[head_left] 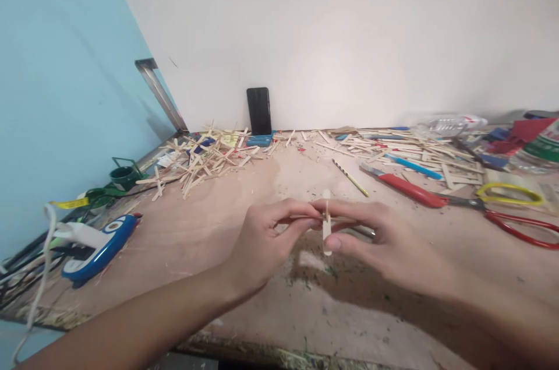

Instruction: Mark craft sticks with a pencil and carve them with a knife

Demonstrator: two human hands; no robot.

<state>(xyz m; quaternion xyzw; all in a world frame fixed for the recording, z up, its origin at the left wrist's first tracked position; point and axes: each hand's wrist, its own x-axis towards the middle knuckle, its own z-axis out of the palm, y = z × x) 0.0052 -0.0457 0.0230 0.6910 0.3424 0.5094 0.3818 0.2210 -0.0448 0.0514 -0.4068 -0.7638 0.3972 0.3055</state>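
Note:
My left hand (pixel 275 236) and my right hand (pixel 375 236) meet over the middle of the wooden table (pixel 209 218). Between them is a wooden popsicle stick (pixel 327 233), upright and seen nearly end-on to other thin wood behind it. My right thumb presses its lower part while the index finger lies along the top. Thumb and index finger of my left hand pinch a thin, reddish-looking piece just left of the stick; fingers partly hide how the pieces join. A slim shiny end of something (pixel 364 232) shows under my right fingers, its kind unclear.
Crossed popsicle sticks (pixel 213 154) are heaped back left, loose sticks (pixel 437 154) back right. A phone (pixel 259 111) leans on the wall. Right of my hands lie a pencil (pixel 349 176), red-handled cutter (pixel 413 188), blue cutter (pixel 413 166) and scissors (pixel 519 218). A blue-white device (pixel 102 247) stands left.

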